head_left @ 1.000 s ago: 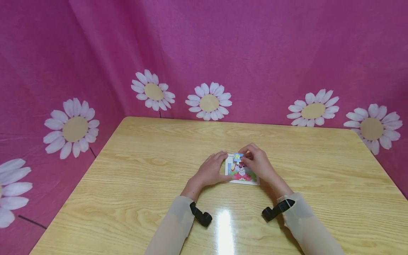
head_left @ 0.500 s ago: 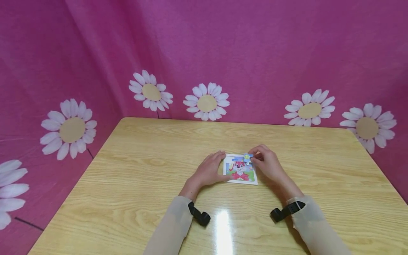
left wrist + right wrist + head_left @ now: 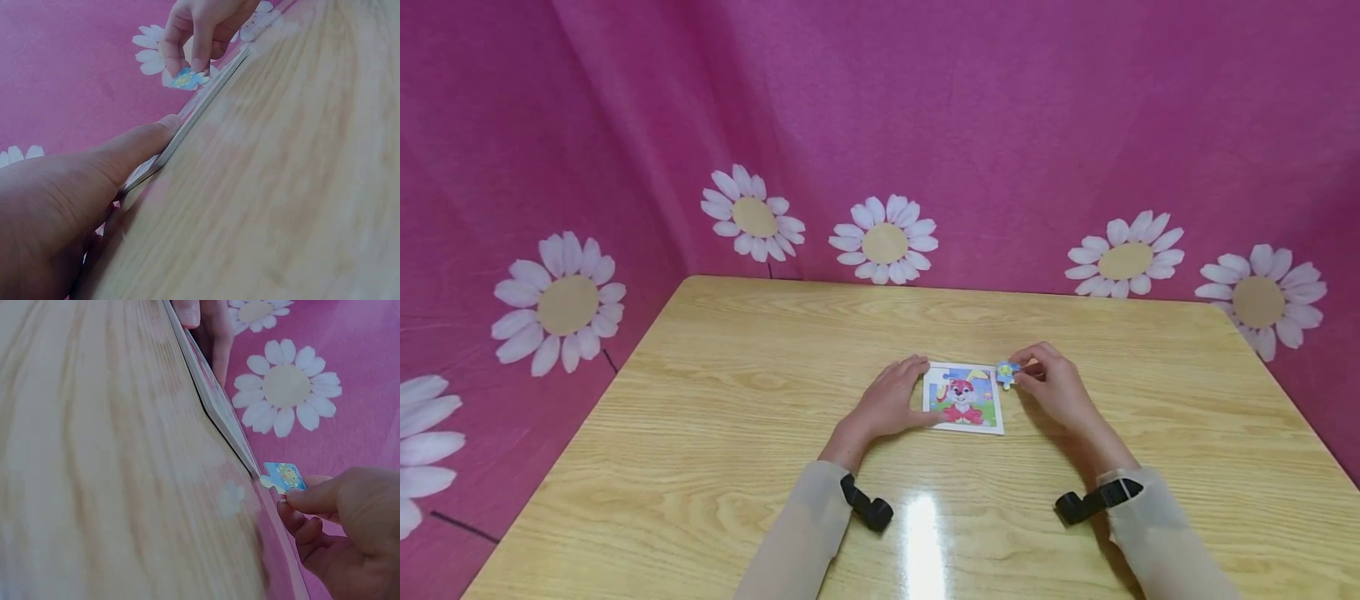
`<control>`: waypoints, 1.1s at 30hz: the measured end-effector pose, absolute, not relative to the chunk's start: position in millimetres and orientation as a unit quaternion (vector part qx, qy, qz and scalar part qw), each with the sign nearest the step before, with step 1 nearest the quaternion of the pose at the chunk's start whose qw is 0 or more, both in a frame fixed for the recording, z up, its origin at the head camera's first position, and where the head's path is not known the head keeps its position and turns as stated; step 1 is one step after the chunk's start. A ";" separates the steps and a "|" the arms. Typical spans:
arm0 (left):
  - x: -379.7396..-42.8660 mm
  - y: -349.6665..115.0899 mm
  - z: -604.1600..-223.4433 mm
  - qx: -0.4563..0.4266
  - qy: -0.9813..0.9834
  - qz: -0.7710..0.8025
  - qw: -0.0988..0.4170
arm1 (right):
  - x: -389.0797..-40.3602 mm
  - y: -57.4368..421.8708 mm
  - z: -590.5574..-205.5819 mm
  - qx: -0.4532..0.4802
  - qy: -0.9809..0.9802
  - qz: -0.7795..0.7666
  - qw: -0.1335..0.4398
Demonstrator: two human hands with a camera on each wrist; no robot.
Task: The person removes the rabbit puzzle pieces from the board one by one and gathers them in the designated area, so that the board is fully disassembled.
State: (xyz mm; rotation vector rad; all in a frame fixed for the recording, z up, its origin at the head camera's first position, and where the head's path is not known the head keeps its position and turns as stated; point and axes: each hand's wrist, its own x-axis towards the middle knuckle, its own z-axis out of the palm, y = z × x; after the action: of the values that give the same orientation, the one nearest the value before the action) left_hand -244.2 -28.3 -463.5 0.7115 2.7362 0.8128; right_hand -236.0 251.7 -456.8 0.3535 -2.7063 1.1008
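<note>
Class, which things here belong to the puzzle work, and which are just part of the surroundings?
Belonging to the work:
puzzle
loose piece, pinched by the right hand
left hand, touching the puzzle

Surroundings:
wooden table
pink daisy backdrop
black wrist devices

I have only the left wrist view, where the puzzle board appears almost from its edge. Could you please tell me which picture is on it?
Observer: In the head view, the puzzle board shows a red and white cartoon animal.

Operator: Thank you. Does this picture look complete?

Observer: No, its upper left corner looks bare and white.

Operator: And on which side of the board is the puzzle piece that the right grip holds?

Observer: In the head view it appears just past the right edge, near the upper right corner.
</note>
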 end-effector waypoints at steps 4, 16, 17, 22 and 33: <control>-244.4 -27.8 -464.1 0.240 0.926 0.273 0.101 | -234.0 259.3 -457.0 0.119 -0.916 0.368 0.108; -245.1 -28.6 -465.9 0.243 0.925 0.274 0.098 | -230.3 279.0 -457.5 0.104 -0.920 0.359 0.115; -245.2 -28.6 -466.0 0.243 0.925 0.273 0.098 | -230.3 279.7 -458.0 0.105 -0.920 0.358 0.117; -245.9 -28.8 -466.1 0.245 0.925 0.273 0.097 | -231.0 281.3 -459.0 0.104 -0.921 0.357 0.113; -245.7 -28.3 -466.8 0.245 0.924 0.275 0.100 | -236.1 284.1 -461.3 0.109 -0.924 0.351 0.103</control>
State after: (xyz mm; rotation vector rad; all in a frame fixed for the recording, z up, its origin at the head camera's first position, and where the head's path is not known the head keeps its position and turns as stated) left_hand -245.7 -28.3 -466.8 0.7249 2.7319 0.8137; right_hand -236.1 284.1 -461.3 0.3231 -2.7283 1.0350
